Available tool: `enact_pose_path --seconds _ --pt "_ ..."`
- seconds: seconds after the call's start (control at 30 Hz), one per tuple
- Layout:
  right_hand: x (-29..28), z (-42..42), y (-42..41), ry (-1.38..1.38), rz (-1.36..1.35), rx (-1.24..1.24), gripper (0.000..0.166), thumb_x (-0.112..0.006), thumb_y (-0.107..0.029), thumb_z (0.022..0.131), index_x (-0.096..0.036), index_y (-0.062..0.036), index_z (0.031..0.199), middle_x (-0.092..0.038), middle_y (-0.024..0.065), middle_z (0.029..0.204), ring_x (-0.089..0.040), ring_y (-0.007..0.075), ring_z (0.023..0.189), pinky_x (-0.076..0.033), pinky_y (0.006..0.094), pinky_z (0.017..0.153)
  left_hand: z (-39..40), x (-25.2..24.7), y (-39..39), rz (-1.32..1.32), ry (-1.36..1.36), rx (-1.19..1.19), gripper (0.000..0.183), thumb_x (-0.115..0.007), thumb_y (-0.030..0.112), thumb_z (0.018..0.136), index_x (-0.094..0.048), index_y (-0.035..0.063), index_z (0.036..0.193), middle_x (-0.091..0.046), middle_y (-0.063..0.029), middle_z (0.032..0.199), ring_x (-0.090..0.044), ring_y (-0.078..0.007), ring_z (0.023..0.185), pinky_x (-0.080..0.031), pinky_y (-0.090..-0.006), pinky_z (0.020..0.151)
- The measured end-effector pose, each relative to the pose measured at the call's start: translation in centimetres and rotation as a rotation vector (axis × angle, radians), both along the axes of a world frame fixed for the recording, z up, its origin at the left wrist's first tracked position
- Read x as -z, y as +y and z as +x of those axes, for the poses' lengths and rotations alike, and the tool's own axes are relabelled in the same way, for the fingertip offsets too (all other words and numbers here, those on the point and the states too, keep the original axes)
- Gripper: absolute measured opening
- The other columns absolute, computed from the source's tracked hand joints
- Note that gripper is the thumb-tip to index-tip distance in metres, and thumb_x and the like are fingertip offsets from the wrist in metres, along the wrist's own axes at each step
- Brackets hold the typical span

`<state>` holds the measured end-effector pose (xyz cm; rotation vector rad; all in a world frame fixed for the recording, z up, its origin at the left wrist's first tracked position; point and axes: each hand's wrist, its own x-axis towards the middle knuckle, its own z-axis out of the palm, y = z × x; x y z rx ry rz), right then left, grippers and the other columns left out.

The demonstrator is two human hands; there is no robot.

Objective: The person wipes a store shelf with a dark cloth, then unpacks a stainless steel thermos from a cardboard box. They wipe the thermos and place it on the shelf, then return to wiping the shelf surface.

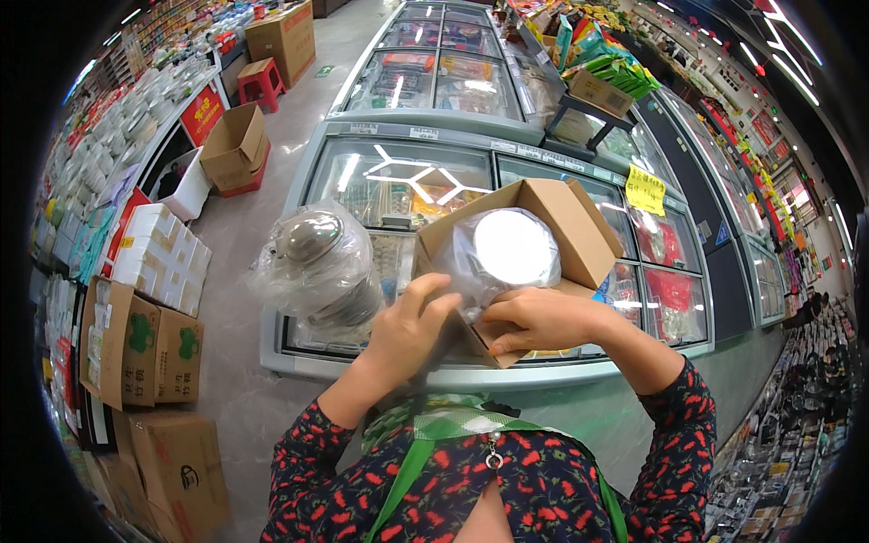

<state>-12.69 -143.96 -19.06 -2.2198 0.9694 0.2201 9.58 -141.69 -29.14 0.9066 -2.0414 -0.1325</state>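
An open cardboard box (pixel 577 231) stands on a glass-topped chest freezer in front of me. Inside it is a round, shiny metal object (pixel 514 246), wrapped in clear plastic. My left hand (pixel 414 322) is at the box's near left edge, thumb and forefinger apart beside the wrapping. My right hand (pixel 543 322) grips the near side of the box, its fingertips against the plastic and its thumb lower on the cardboard. Left of the box, a metal kettle-like vessel with a domed lid (pixel 311 234) stands upright in a clear plastic bag.
The chest freezer's front rim (pixel 434 373) runs just before my body. Cartons (pixel 159 346), a foam box (pixel 163 251) and an open box (pixel 232 149) line the left aisle. A yellow handwritten note (pixel 645 190) hangs at right. Snack packets (pixel 611 75) stand beyond.
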Motion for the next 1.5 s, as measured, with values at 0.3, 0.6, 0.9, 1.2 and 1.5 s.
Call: enact_pose_path --seconds 0.3,0.6,0.9,1.2,1.5 --pt "-2.5 0.0 0.2 -0.162 -0.186 0.063 0.042 -0.072 -0.019 0.071 -0.061 -0.0007 0.107 -0.061 0.0192 0.093 -0.061 0.0351 0.090 -0.048 0.0413 0.081 -0.8 -0.8 -0.6 -0.032 -0.023 0.002 0.033 -0.062 -0.005 0.074 -0.054 0.0084 0.103 -0.050 -0.0108 0.112 -0.063 -0.0275 0.077 -0.053 -0.0351 0.061" --pt "-9.1 -2.4 5.6 0.025 -0.418 -0.028 0.018 -0.073 -0.013 0.069 -0.065 -0.0043 0.084 -0.060 0.0088 0.079 -0.061 0.0307 0.083 -0.047 0.0419 0.072 -0.6 -0.9 -0.9 -0.019 -0.020 -0.093 0.028 -0.063 0.001 0.076 -0.055 0.0109 0.101 -0.050 -0.0085 0.109 -0.064 -0.0279 0.082 -0.055 -0.0359 0.059" --pt "-5.2 -4.4 6.4 -0.092 -0.054 0.452 0.025 -0.068 -0.015 0.083 -0.062 0.0000 0.101 -0.061 0.0186 0.100 -0.061 0.0357 0.089 -0.049 0.0426 0.078 -0.6 -0.8 -0.9 -0.018 -0.046 -0.023 0.032 -0.062 0.000 0.076 -0.055 0.0092 0.106 -0.050 -0.0113 0.114 -0.065 -0.0299 0.085 -0.056 -0.0363 0.063" --pt "-3.1 -2.2 -0.4 0.252 -0.811 0.223 0.047 -0.058 0.004 0.074 -0.059 -0.0077 0.120 -0.055 0.0187 0.117 -0.054 0.0388 0.109 -0.046 0.0429 0.089 -0.1 -0.3 0.5 0.000 -0.060 0.007 0.039 -0.060 0.001 0.078 -0.054 0.0099 0.116 -0.049 -0.0121 0.125 -0.064 -0.0299 0.095 -0.057 -0.0348 0.068" --pt "-6.1 -2.4 -3.8 -0.239 -0.671 0.411 0.022 -0.044 0.012 0.068 -0.062 0.0068 0.079 -0.055 0.0183 0.068 -0.059 0.0258 0.067 -0.045 0.0331 0.061 0.2 0.2 1.2 -0.010 -0.094 -0.037 0.036 -0.061 0.004 0.078 -0.053 0.0122 0.113 -0.048 -0.0099 0.123 -0.064 -0.0285 0.093 -0.057 -0.0334 0.067"
